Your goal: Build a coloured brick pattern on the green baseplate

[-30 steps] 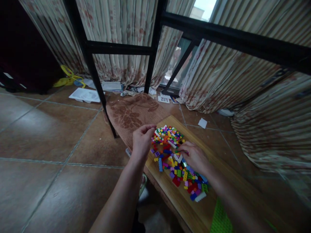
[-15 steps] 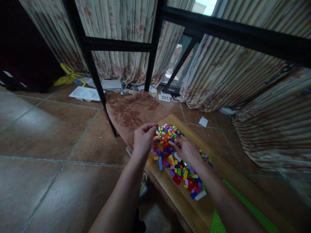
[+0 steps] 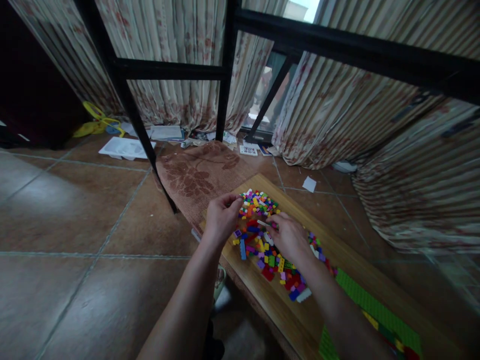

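Loose toy building bricks [image 3: 268,260] in many colours lie spread over a wooden board [image 3: 258,287]. Over the far left end of the spread is my left hand [image 3: 222,217], thumb and fingers pinched together; whatever is between them is too small to make out. My right hand [image 3: 288,234] hovers above the middle of the bricks, closed on a thin white brick [image 3: 263,223] that juts out to the left of the fingertips. Partly behind my right forearm is a green baseplate [image 3: 352,285] with some yellow, green and red bricks on it.
The board rests on a brown patterned cloth [image 3: 202,172]. A black metal frame [image 3: 168,68] rises beyond it, in front of pleated curtains [image 3: 168,30]. A white tray [image 3: 125,148], papers and a yellow object [image 3: 93,122] lie on the tiled floor [image 3: 67,210].
The view has shifted slightly, bringing bricks on the green baseplate into sight. Both hands keep nearly the same places over the bricks, and the white brick is still in my right fingers.
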{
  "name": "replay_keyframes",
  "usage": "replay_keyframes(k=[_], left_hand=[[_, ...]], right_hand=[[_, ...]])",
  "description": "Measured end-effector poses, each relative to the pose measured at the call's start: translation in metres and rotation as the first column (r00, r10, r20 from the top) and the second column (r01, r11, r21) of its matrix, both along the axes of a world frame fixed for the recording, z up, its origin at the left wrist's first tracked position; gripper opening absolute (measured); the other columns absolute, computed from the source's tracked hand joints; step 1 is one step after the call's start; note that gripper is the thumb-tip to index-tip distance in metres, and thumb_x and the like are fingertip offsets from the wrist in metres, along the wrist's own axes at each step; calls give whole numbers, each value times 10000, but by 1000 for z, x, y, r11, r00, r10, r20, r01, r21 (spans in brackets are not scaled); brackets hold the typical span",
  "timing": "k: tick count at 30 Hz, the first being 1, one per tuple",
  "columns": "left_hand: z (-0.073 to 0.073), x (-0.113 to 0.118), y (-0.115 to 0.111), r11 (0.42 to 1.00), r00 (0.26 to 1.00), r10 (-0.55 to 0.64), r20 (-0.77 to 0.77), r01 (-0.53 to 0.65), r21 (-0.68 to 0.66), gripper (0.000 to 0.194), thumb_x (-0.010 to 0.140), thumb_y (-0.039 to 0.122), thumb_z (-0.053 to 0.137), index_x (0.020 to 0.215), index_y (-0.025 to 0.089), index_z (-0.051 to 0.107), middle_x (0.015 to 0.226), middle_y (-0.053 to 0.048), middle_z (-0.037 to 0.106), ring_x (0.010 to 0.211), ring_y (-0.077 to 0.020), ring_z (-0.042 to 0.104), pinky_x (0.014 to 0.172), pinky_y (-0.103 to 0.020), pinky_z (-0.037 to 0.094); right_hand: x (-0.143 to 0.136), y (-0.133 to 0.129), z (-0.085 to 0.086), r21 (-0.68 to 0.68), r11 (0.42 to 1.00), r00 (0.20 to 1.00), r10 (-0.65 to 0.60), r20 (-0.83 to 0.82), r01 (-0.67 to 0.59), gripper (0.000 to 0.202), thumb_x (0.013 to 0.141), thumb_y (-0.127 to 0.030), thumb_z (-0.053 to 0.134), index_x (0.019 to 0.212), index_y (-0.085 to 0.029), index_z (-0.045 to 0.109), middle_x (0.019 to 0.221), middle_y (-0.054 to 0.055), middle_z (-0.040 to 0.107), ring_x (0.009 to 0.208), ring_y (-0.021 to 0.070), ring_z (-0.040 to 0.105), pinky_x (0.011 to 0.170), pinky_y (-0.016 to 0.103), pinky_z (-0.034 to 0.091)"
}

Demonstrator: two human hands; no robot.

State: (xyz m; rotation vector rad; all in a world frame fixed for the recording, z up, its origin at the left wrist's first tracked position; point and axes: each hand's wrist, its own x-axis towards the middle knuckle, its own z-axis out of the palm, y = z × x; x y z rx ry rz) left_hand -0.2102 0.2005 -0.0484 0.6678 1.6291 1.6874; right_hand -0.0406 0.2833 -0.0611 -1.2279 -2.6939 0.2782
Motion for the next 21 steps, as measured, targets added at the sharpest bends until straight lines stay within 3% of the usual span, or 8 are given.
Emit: replay_keyframes(k=[5, 12, 17, 21], left_hand=[[-1, 1, 2, 1000, 1000, -7, -2, 7, 9, 245, 723, 358, 627, 775, 127, 691, 632, 13, 581, 576, -99, 453, 549, -211, 330], [0, 2, 3, 1000, 1000, -14, -5, 14, 16, 236, 728, 362, 626, 750, 132, 678, 600, 28, 554, 544, -87, 422, 528, -206, 305], [-3, 1, 3, 999, 997, -17, -69, 15, -34, 235, 731, 365, 615, 737, 140, 681, 575, 31, 542, 532, -91, 424, 527, -210, 310], [-5, 1, 3, 993, 990, -57, -131, 42, -111, 264, 736, 371, 604, 796, 137, 710, 571, 24, 544, 523, -100, 432, 506, -211, 307]], right_hand=[[-22, 3, -9, -42, 971, 972, 234, -33, -236, 257, 878, -162, 543, 1052, -256, 707, 1025, 48, 638, 1010, 197, 566, 885, 299, 430], [-35, 13, -9, -83, 949, 950, 308, 51, -303, 130, 817, -135, 609, 879, -225, 679, 984, 53, 622, 990, 217, 564, 863, 317, 429], [-17, 11, -2, -208, 961, 964, 134, -228, -183, 121, 867, -174, 528, 914, -209, 633, 924, 40, 666, 883, 191, 613, 813, 321, 454], [16, -3, 4, -440, 890, 852, -134, -506, -121, 196, 887, -313, 519, 995, -206, 641, 885, 30, 696, 796, 176, 641, 745, 315, 491]])
